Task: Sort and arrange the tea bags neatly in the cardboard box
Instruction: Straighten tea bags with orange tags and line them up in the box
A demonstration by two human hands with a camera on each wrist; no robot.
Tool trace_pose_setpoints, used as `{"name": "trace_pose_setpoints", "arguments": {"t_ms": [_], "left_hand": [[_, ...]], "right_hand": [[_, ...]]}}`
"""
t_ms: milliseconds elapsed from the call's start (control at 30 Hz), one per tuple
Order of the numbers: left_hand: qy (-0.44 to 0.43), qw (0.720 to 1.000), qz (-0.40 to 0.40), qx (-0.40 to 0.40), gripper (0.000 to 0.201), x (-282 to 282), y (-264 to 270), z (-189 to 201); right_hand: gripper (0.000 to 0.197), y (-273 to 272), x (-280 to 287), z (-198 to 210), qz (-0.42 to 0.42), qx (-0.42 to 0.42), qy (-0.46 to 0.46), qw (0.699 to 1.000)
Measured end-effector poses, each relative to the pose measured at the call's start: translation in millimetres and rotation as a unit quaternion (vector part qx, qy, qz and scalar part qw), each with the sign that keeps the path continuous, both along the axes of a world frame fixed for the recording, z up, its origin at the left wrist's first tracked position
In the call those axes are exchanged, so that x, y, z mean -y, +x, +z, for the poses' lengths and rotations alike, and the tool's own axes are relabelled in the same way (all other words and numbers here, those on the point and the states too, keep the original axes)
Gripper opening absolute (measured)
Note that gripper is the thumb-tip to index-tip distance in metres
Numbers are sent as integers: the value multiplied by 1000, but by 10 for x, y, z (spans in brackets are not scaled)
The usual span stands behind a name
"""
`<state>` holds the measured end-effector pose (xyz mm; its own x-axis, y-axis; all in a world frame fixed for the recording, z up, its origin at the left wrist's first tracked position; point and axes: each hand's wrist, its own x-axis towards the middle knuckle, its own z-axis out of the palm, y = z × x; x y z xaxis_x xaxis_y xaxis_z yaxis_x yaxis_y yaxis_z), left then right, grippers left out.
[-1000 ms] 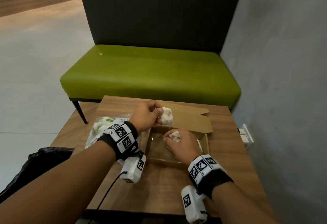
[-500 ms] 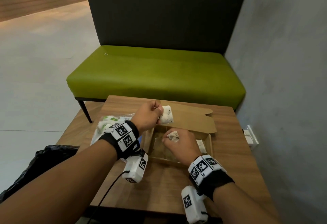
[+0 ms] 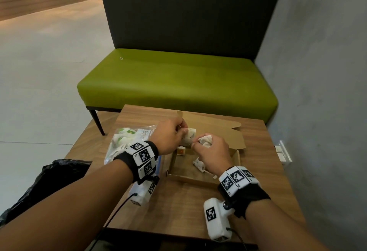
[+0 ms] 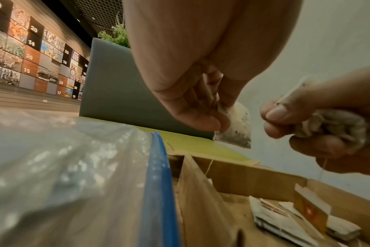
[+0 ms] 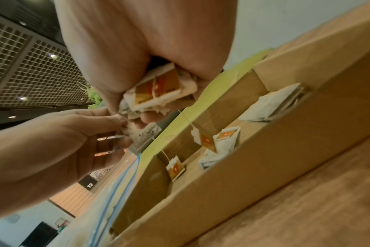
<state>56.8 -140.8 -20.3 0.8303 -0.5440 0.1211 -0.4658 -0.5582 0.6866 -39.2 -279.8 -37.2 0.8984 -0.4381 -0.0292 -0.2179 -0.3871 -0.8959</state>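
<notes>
An open cardboard box [image 3: 190, 180] sits on the wooden table, its lid folded back. Above its far left part my left hand [image 3: 168, 138] pinches a white speckled tea bag [image 3: 188, 138] [image 4: 236, 127]. Close to its right, my right hand [image 3: 212, 151] grips a crumpled bunch of tea bags [image 3: 205, 141] [image 5: 158, 95] with orange tags, and its thumb and forefinger pinch a string. Inside the box lie a few tea bags [image 3: 198, 164] [image 5: 220, 143], and an orange tag [image 3: 181, 151] hangs at the far left corner.
A clear zip bag [image 3: 129, 141] [image 4: 74, 175] with a blue seal, holding more packets, lies left of the box. A green bench [image 3: 174, 84] stands beyond the table [image 3: 178, 207], a grey wall rises at the right, and a black bag [image 3: 49, 181] sits low at the left.
My right hand has risen out of the box with its bunch and now meets the left hand's tea bag. The left hand has barely moved.
</notes>
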Motion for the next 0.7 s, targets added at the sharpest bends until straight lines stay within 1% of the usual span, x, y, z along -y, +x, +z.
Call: {"name": "trace_pose_setpoints", "arguments": {"t_ms": [100, 167, 267, 333, 433, 500, 567, 700], "left_hand": [[-6, 1000, -22, 13, 15, 1, -13, 80], [-18, 999, -29, 16, 16, 17, -31, 157], [-40, 998, -36, 12, 12, 48, -67, 279], [-52, 998, -42, 4, 11, 70, -103, 358], [-71, 997, -41, -9, 11, 86, -148, 427], [-89, 995, -37, -27, 11, 89, -159, 448], [-104, 993, -30, -46, 12, 90, -159, 458], [-127, 990, 21, -62, 12, 77, -118, 406]], "right_hand": [[11, 2, 55, -65, -25, -19, -11, 999], [14, -11, 71, -104, -11, -46, -23, 999], [19, -23, 50, -99, 29, -78, -69, 994], [17, 11, 26, -104, 35, -85, -69, 993], [23, 74, -30, -147, 17, -110, -66, 992], [26, 102, -54, -180, -2, -117, -82, 990], [23, 103, -85, -179, -7, -112, -95, 989], [11, 57, -148, -172, 34, -90, -111, 989]]}}
